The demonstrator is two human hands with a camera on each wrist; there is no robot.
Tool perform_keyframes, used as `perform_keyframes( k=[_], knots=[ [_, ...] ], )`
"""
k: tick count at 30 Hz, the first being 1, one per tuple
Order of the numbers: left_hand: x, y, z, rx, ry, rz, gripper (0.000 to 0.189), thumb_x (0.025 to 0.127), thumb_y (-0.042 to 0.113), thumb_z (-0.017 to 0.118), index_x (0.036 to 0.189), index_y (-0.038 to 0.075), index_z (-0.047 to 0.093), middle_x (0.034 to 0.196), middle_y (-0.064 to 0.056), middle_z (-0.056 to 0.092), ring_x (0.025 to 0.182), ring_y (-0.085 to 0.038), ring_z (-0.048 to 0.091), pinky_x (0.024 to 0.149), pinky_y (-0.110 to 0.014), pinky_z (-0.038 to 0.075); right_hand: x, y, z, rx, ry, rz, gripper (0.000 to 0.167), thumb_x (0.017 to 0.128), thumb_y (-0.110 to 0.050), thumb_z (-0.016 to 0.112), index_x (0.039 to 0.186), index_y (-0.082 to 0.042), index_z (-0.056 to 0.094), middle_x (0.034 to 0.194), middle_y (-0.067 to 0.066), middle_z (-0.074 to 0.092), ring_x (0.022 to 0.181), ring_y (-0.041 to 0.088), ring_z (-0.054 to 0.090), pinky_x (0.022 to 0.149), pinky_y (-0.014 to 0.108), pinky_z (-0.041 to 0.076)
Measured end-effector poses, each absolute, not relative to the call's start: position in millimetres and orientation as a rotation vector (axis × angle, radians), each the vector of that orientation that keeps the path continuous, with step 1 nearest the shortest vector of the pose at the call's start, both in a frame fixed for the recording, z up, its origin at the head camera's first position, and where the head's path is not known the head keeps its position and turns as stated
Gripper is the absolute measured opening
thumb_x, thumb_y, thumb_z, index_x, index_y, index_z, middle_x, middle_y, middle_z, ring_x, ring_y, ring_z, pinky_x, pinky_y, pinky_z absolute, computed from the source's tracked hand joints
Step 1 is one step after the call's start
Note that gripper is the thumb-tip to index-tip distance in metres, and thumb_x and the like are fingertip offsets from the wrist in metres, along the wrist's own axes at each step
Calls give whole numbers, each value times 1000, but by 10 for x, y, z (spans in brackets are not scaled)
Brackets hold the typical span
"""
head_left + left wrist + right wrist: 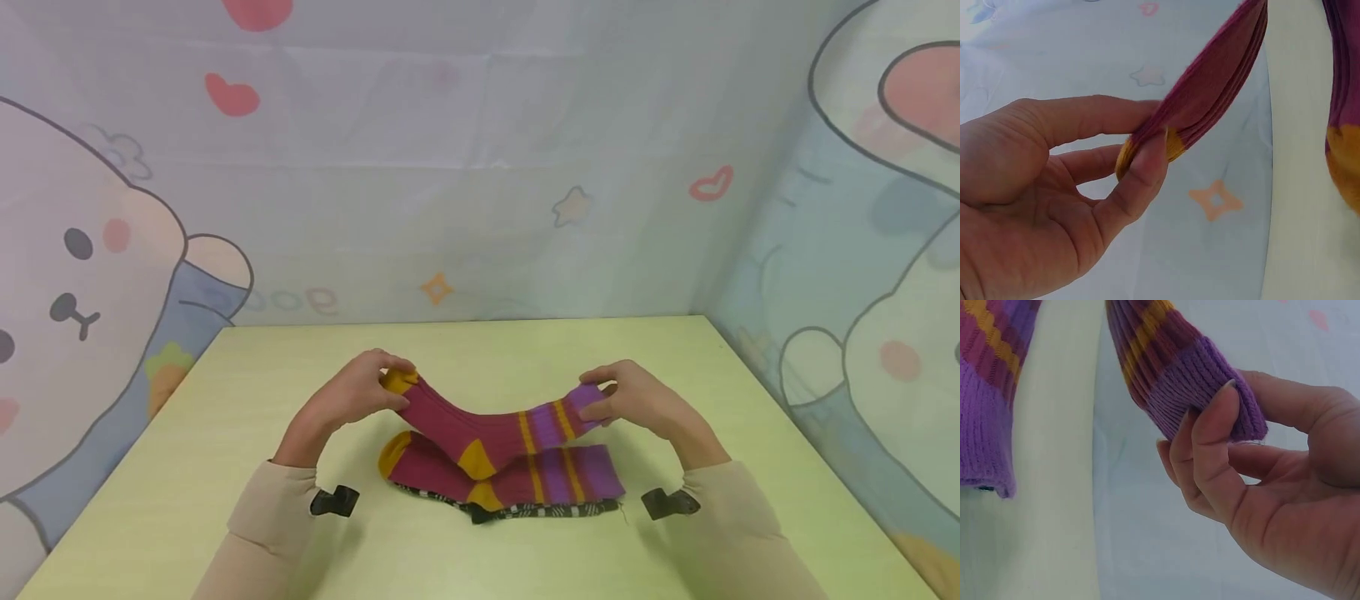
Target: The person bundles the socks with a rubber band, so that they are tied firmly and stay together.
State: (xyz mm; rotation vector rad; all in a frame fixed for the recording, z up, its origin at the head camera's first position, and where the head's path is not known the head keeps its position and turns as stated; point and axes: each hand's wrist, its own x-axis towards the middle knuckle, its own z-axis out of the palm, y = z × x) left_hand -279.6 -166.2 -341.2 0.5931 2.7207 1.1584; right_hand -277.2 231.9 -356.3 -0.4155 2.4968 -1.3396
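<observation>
A maroon sock (457, 421) with yellow toe and heel and a purple striped cuff hangs in a shallow curve between both hands. My left hand (365, 387) pinches its yellow toe (1175, 145) between thumb and fingers. At the other end, my right hand (637, 398) grips the purple cuff (1194, 387). Below lies a matching maroon sock (431, 467), flat on the table, its toe to the left and its purple cuff (985, 437) to the right. Under that one, a black-and-white patterned sock (540, 510) shows along the near edge, mostly hidden.
The pale yellow-green table (225, 467) ends at a printed curtain (480, 208) behind, with more cartoon-printed cloth at both sides. Small black devices (335, 501) sit at the wrists near the beige sleeves (262, 517).
</observation>
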Motion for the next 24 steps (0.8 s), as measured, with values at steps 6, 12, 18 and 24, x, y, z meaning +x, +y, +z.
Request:
perform_keyframes(
  k=[6,12,18,24],
  knots=[
    [-2717,-1633,-3378,588,2637,1157,39,84,1,77,122,-3,66,121,-17,56,98,-30,62,79,-35,54,-2750,2380,-3551,-448,2451,-1294,62,85,-11,77,137,12,51,136,28,54,88,26,71,86,44,55],
    [-2664,-1596,-3405,581,2551,1163,29,82,1,80,108,0,67,112,-11,59,87,-23,61,77,-33,52,-2746,2438,-3546,-478,2405,-1260,61,84,-10,80,135,11,54,141,29,50,100,27,69,83,42,56],
    [-2680,-1607,-3550,570,2519,1153,27,81,-2,80,101,0,62,112,-10,63,83,-20,58,74,-32,50,-2751,2442,-3584,-462,2401,-1224,60,83,-7,80,134,13,54,138,29,52,100,26,68,81,40,57],
    [-2692,-1649,-3640,584,2519,1146,29,79,-3,81,98,-1,59,101,-10,58,79,-21,54,70,-33,48,-2737,2427,-3615,-430,2396,-1207,60,81,-1,80,132,15,54,133,29,55,94,25,70,76,38,58]
  ],
)
